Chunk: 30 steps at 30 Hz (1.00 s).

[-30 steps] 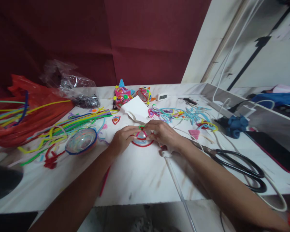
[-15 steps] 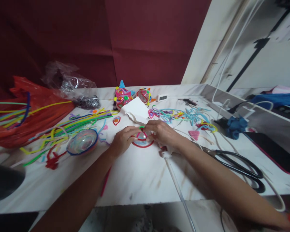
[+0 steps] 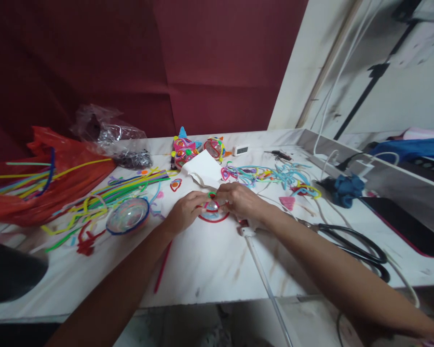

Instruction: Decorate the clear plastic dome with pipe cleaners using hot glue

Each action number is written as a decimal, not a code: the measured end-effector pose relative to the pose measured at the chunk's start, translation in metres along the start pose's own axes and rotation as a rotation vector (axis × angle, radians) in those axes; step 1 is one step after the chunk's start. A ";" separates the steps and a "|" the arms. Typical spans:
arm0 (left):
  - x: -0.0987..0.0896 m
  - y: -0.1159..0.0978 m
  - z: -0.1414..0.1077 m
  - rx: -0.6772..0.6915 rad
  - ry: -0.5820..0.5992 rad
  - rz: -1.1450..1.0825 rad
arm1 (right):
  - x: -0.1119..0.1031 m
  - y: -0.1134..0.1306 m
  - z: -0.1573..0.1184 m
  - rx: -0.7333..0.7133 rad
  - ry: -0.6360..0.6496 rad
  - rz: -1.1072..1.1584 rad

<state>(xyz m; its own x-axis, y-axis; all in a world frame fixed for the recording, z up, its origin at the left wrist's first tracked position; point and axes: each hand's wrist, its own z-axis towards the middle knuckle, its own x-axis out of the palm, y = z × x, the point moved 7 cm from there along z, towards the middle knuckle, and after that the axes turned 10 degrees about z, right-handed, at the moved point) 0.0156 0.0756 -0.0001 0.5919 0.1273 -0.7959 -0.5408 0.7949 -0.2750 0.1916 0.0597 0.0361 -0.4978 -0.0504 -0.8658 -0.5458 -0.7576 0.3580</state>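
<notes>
A clear plastic dome (image 3: 212,215) trimmed with red pipe cleaner rests on the white table between my hands, with a bit of green at its top. My left hand (image 3: 186,210) pinches its left side, fingers bent. On the opposite side my right hand (image 3: 239,201) has its fingers closed at the top and right edge, hiding part of the dome. Just below the right hand lies what looks like a glue gun (image 3: 246,231), a long clear stick running from its back end. A dark pink pipe cleaner (image 3: 163,268) lies by my left forearm.
To the left are a blue-rimmed clear bowl (image 3: 128,215), loose pipe cleaners (image 3: 130,189) and a red plastic bag (image 3: 75,185). Decorated balls (image 3: 184,150) and white paper (image 3: 205,168) stand behind. Black-handled scissors (image 3: 350,241), a pipe-cleaner tangle (image 3: 275,173) and a phone (image 3: 405,226) lie right.
The view has shifted slightly, so the left-side items sit a little further right and lower. Both hands remain at the dome, with only slight finger movement.
</notes>
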 end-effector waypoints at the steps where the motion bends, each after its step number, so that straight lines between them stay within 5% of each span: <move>1: -0.001 0.001 0.001 -0.002 0.013 -0.004 | -0.001 0.000 0.000 0.002 -0.004 0.008; 16: -0.012 -0.005 0.033 0.082 0.118 0.014 | 0.001 -0.002 0.001 0.015 -0.003 -0.037; 30: -0.006 0.002 0.033 0.105 0.115 0.035 | -0.003 -0.006 0.002 -0.009 0.052 0.019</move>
<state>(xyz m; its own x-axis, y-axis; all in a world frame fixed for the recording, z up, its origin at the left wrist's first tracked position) 0.0307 0.0965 0.0219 0.4978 0.0924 -0.8623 -0.4914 0.8493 -0.1927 0.1952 0.0654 0.0376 -0.4723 -0.0989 -0.8759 -0.5303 -0.7619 0.3720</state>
